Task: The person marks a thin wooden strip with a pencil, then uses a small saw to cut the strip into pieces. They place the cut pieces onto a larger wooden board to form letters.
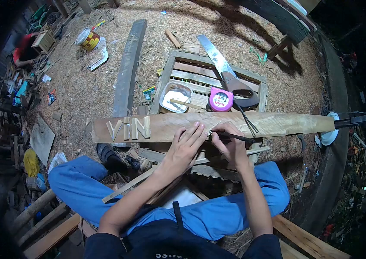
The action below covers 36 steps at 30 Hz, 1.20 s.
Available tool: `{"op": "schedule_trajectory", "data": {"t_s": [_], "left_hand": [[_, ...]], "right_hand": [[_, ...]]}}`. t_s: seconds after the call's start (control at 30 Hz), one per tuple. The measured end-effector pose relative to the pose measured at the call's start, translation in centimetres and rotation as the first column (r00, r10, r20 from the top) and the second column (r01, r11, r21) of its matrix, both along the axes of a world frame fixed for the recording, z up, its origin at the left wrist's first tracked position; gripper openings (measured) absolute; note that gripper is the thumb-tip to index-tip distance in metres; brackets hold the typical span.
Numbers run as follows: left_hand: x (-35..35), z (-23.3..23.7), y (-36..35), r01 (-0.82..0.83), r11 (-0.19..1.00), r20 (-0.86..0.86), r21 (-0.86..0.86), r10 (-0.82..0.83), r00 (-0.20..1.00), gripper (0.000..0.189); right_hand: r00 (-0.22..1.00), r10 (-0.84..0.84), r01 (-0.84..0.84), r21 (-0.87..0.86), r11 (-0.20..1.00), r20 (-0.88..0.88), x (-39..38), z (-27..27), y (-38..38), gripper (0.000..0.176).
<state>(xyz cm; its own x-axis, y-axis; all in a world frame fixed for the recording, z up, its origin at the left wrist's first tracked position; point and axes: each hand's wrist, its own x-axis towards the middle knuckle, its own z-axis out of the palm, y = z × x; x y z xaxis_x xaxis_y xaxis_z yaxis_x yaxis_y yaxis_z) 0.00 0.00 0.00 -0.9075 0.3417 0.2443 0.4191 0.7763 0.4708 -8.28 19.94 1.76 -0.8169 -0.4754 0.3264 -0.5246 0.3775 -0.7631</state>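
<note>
In the head view, our right hand (pixel 233 149) is pinching a dark pen-like tool (pixel 242 138), its far end pointing rightward; our left hand (pixel 181 150), nearby, is lying flat, fingers slightly parted, on the long board (pixel 286 123) running crosswise before us.

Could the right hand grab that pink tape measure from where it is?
Probably yes: the tape measure sits just beyond the board, uncovered, though the right hand already holds a dark pen-like tool.
</note>
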Motion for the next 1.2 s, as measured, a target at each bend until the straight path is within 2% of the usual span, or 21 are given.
{"op": "schedule_trajectory", "data": {"t_s": [0.2,0.27,0.87,1.0,1.2], "left_hand": [[-0.50,-0.25,-0.09,0.010,1.000,-0.021,0.020,-0.009,1.000,0.058],[-0.50,-0.25,-0.02,0.012,1.000,-0.030,0.016,-0.012,0.999,0.058],[-0.29,-0.16,0.07,-0.001,1.000,-0.031,-0.009,0.000,1.000,0.055],[-0.15,-0.24,0.28,-0.023,1.000,-0.034,-0.015,0.022,0.999,0.055],[-0.09,-0.10,0.41,-0.038,0.997,-0.012,0.065,0.039,0.999,0.053]], "right_hand": [[0.999,0.032,-0.032,-0.038,0.999,-0.021,-0.37,-0.27,0.07,0.012],[0.990,0.044,-0.050,-0.035,0.998,-0.135,-0.63,-0.04,0.04,0.013],[0.999,0.041,-0.043,-0.032,0.999,-0.035,-0.22,-0.34,-0.05,0.015],[0.996,0.045,-0.047,-0.026,0.999,-0.074,-0.30,-0.64,-0.07,0.016],[0.997,0.043,-0.044,-0.014,0.999,-0.069,-0.30,-0.47,0.07,0.016]]}}
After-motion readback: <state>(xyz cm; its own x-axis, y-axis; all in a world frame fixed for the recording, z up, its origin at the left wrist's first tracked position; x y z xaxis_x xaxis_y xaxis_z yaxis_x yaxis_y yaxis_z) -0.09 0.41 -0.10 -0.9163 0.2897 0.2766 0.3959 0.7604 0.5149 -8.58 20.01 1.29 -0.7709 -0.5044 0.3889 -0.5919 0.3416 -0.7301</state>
